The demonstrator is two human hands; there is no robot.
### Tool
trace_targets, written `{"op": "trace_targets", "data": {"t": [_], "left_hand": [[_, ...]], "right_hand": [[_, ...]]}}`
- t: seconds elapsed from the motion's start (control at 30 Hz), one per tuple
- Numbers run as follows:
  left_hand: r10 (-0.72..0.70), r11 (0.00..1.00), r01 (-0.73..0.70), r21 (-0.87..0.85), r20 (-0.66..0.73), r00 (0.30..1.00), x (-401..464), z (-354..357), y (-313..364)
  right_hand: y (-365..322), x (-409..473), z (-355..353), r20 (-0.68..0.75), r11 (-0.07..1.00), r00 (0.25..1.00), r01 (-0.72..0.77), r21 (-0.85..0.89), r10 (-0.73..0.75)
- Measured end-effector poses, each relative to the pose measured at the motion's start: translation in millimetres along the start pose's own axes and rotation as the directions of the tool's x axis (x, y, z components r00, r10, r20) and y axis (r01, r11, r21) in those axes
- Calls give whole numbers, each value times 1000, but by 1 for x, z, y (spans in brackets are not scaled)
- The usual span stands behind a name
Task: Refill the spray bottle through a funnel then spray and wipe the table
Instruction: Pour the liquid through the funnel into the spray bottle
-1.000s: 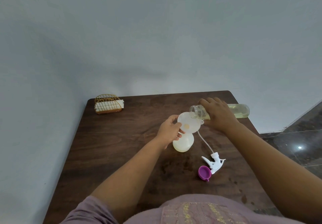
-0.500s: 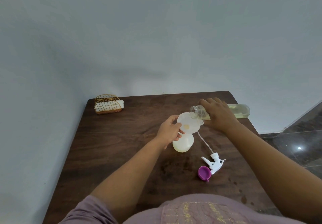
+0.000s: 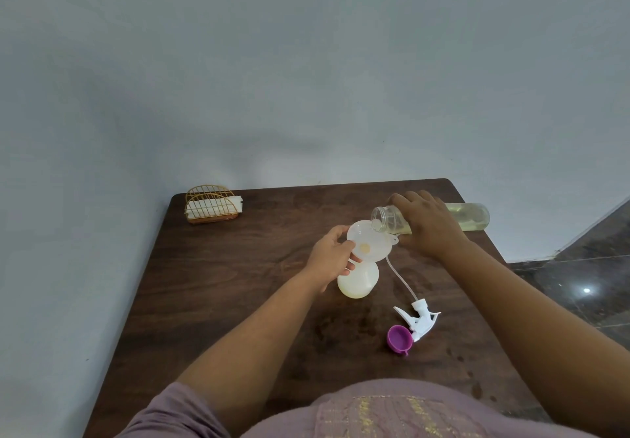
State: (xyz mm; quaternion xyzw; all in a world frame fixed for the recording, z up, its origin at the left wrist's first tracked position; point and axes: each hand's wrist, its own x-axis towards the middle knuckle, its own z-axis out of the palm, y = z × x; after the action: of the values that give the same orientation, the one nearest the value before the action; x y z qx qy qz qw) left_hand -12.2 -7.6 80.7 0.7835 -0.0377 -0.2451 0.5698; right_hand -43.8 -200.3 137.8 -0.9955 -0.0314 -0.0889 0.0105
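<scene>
A white funnel [image 3: 370, 241] stands in the neck of a translucent spray bottle [image 3: 358, 280] on the dark wooden table [image 3: 238, 284]. My left hand [image 3: 332, 258] holds the funnel's rim and the bottle neck. My right hand [image 3: 428, 226] grips a clear refill bottle [image 3: 468, 216] of pale yellow liquid, tipped nearly level with its open mouth over the funnel. Yellow liquid pools at the funnel's centre. The white trigger sprayer head [image 3: 421, 321] with its tube lies on the table to the right, beside a purple cap [image 3: 399, 338].
A gold wire holder [image 3: 211, 204] with white napkins sits at the table's far left corner, against the grey wall. Dark tiled floor [image 3: 586, 284] shows past the table's right edge. Small drips mark the table near the right front.
</scene>
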Motion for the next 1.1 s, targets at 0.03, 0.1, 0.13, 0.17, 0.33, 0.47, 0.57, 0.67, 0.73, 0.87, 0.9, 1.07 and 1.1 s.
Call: {"op": "trace_targets", "data": {"t": [0.03,0.1,0.13,0.17,0.33,0.47,0.57,0.67,0.73,0.87,0.9,1.07,1.1], "left_hand": [[1,1000,-1,2,1,1000,0,0,0],[3,1000,-3,1,4,1000,0,0,0],[3,1000,-3,1,5,1000,0,0,0],[2,1000,-2,2,6,1000,0,0,0],[6,1000,-6,1,3,1000,0,0,0],[2,1000,-2,1,6,1000,0,0,-1],[2,1000,-2,4,1,1000,1,0,-1],[4,1000,-4,9,2,1000,1,1,-1],[4,1000,-4,8,5,1000,1,0,-2],[4,1000,-5,5,7,1000,1,0,-1],[5,1000,-5,5,7,1000,1,1,-1],[2,1000,-2,-11,8,1000,2,0,-2],[2,1000,-2,-12,9,1000,2,0,-2]], "right_hand": [[0,0,0,0,1000,1000,0,2,0],[1,0,1,2,1000,1000,1,2,-1],[1,0,1,3,1000,1000,1,1,-1],[1,0,1,5,1000,1000,2,-1,-2],[1,-1,2,1,1000,1000,3,5,-3],[0,0,1,0,1000,1000,1,2,-1],[0,0,1,0,1000,1000,1,1,-1],[0,0,1,4,1000,1000,3,-7,-3],[-1,0,2,7,1000,1000,4,-3,-4],[-1,1,2,11,1000,1000,8,-12,-8],[-1,1,2,10,1000,1000,9,-13,-9],[0,1,3,-3,1000,1000,5,-26,-5],[0,0,3,-5,1000,1000,5,-27,-5]]}}
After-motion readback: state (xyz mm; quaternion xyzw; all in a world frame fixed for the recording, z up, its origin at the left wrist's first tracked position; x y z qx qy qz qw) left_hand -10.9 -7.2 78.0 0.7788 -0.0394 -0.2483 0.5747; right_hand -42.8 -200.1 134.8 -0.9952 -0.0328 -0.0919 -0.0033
